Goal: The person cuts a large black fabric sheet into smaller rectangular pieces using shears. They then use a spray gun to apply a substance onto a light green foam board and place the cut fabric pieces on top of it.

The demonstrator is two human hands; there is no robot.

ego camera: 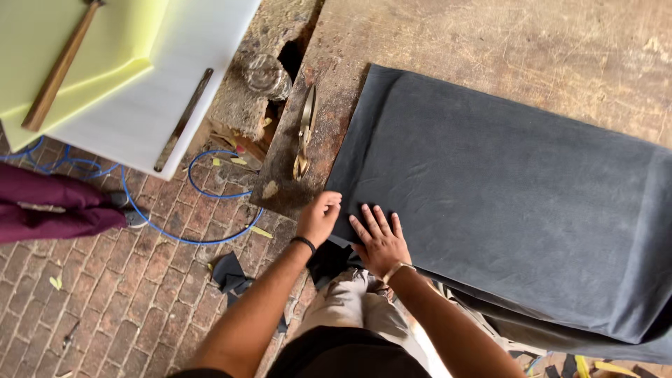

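Scarred wooden workbench (490, 35), brick floor (126, 294)

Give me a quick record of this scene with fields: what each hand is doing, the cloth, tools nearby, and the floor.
left hand: curled at the near corner of the dark cloth, grip hidden
right hand: flat, fingers spread, pressing on the cloth
cloth: spread over a worn wooden bench, near edge hanging off
tools: scissors on the bench, left of the cloth; hammer on yellow foam
floor: brick, with a blue hose
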